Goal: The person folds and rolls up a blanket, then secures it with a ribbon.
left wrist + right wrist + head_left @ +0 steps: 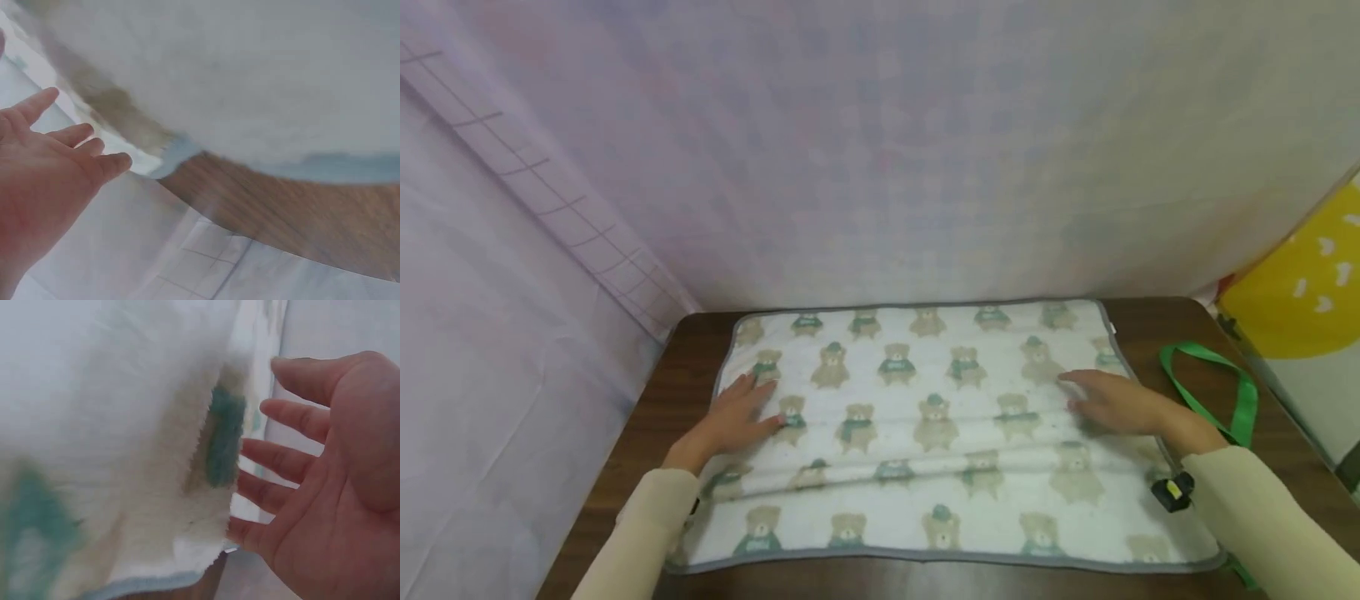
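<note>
A: State the position of the blanket (917,375).
B: It lies spread across the brown table (651,417), its far edge close to the table's far edge. Wood shows along the left, right and near sides.
A: Describe its surface.
B: White, printed with rows of bears, and edged with a grey border. Creases run from left to right across the near half.
A: Report the left hand (733,421).
B: It is over the left part of the blanket, fingers extended, spread and released; nothing is grasped.
A: Report the right hand (1120,404).
B: It is at the right part, fingers extended, slightly bent and apart; it likewise grasps nothing. Whether either hand's fingertips press the fabric cannot be determined.
A: List adjacent items.
B: A green strap (1246,417) forms a loop on the table, to the right of the blanket. A black device (1171,492) with a yellow mark sits at the right sleeve (1262,508).
</note>
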Motion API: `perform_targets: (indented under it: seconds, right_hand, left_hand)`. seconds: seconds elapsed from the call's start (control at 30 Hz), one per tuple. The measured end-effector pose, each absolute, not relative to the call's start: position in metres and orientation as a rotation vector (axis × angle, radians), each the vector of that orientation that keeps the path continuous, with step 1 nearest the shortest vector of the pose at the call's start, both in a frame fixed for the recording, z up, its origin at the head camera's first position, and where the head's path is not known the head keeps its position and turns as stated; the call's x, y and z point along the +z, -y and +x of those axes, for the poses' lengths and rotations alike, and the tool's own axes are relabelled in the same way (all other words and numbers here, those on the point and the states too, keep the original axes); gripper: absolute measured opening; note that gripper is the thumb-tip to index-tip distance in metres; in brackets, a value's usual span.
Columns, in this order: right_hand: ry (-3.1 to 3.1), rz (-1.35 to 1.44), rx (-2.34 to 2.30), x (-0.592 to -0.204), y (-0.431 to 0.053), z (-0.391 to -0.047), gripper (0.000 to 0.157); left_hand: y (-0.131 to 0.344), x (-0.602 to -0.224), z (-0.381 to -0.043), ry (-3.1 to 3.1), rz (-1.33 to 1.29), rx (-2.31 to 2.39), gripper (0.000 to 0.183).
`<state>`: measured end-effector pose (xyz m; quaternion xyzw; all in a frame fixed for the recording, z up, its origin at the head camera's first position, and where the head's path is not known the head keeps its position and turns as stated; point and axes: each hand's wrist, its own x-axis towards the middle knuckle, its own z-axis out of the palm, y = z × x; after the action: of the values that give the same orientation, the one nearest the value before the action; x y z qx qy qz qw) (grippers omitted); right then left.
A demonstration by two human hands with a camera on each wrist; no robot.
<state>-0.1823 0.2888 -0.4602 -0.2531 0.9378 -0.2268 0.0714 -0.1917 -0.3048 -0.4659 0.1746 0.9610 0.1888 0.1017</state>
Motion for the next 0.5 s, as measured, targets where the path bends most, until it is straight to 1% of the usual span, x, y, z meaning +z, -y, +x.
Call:
perform_targets:
  seconds: [0.13,0.23,0.33,0.5]
  right_hand:
    - [-2.857,-0.857,-0.734,-0.459,-0.291,-0.160,0.039]
    - [-2.902,-0.913,-0.751,-0.461,-0.291,-0.143,0.041]
    - [-2.927,-0.978,-0.743,-0.465,-0.289,-0.128,0.048]
    - [-2.959,-1.149,-0.681,-0.474,-0.285,-0.113,0.067]
  left_hand:
    - [0.297,-0.466,-0.177,-2.845,0.633,0.602,0.068]
    - [0.289,-0.468,-0.165,-2.839,0.721,0.607,0.067]
    - [0.280,-0.471,-0.156,-2.822,0.819,0.600,0.069]
    - [0.265,-0.474,-0.148,-2.740,0.906,0.618,0.075]
